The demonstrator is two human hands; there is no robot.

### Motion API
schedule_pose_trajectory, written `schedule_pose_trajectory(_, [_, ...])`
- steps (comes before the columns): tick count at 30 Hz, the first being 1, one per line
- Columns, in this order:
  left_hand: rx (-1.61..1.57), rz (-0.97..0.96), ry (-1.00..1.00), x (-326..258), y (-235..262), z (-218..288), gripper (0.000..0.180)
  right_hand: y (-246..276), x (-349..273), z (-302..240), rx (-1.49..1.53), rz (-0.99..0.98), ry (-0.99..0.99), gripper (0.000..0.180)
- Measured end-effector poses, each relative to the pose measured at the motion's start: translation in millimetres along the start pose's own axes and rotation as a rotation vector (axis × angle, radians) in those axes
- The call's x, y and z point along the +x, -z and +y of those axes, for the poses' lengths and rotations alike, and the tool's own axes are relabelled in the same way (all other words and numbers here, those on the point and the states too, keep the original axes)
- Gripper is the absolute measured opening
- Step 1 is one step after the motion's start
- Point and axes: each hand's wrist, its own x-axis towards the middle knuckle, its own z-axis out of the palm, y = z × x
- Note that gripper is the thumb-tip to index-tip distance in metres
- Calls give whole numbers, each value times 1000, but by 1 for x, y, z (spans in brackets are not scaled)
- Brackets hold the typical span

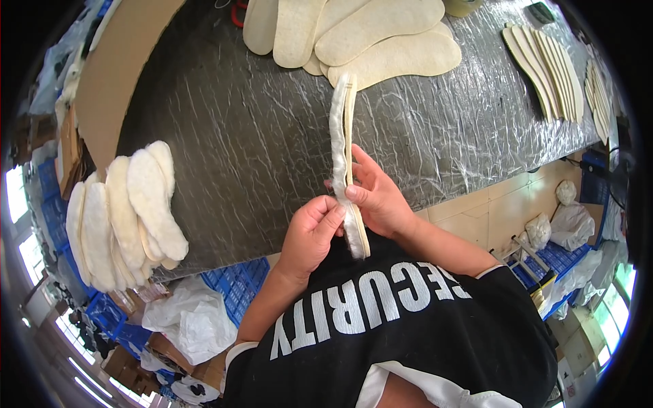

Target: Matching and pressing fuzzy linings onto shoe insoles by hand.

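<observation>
A pair of fleecy cream insoles (338, 136) is held edge-on above the table's near edge, one pressed against the other, with white pile on the left side and a flat felt-like side on the right. My left hand (311, 234) pinches the pair's lower part between thumb and fingers. Just above it, my right hand (382, 200) grips the same pair from the right, thumb on the edge and fingers partly hidden behind. Beyond the insoles' far tip lies a spread of flat cream insoles (391, 58), smooth side up.
Fluffy insoles (160, 190) are heaped at the table's left edge. Overlapping insoles (544, 71) lie in a row at the far right, with a smaller row (597, 102) beside them. A cardboard sheet (129, 75) borders the dark, wrinkled tabletop (224, 129). Blue crates (241, 289) stand below.
</observation>
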Motion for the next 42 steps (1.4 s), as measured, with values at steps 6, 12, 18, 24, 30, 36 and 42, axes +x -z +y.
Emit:
schedule_pose_trajectory(6, [415,156,-196,0,9,1,24,-5,-2,2,-28,22,62,112])
schedule_pose_trajectory(12, [766,199,-343,8,-7,15,61,-10,-1,16,-11,49,100,117])
schedule_pose_trajectory(18, [944,101,-380,6,-1,23,50,4,0,30,-1,-35,136,106])
schedule_pose_trajectory(24, [931,87,-368,4,20,25,31,-5,-10,12,54,53,65,96])
schedule_pose_trajectory(30, [1002,-114,-322,-2,49,28,27,9,-6,-50,-1462,184,853,96])
schedule_pose_trajectory(36, [1086,-219,-340,4,57,32,27,-26,20,-75,-1966,-517,520,72])
schedule_pose_trajectory(42, [1228,-172,-277,5,51,46,29,-20,31,-62,-2014,-511,385,36])
